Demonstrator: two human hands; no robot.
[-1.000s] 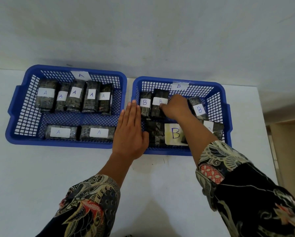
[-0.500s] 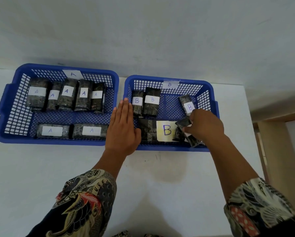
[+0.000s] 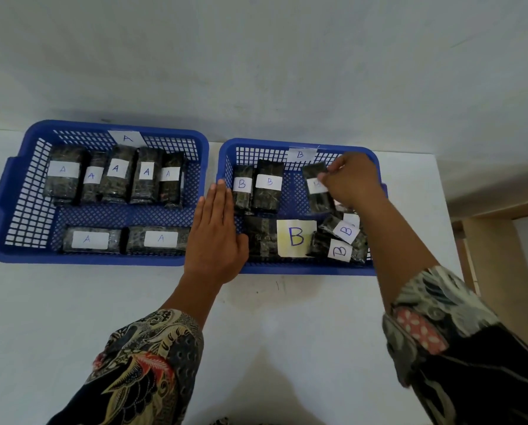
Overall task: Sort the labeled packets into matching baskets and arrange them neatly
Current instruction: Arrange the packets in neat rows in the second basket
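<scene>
Right hand point(image 3: 353, 182) on one packet point(image 3: 316, 188)

The right hand point(image 3: 353, 182) has moved from the B basket's point(image 3: 302, 269) front to a rear packet point(image 3: 316, 187)

You have one view only: the head camera looks forward and steeply down from close above the table point(image 3: 287, 317), taking in both baskets point(image 3: 103, 259) along the far edge by the wall point(image 3: 256, 56).
</scene>
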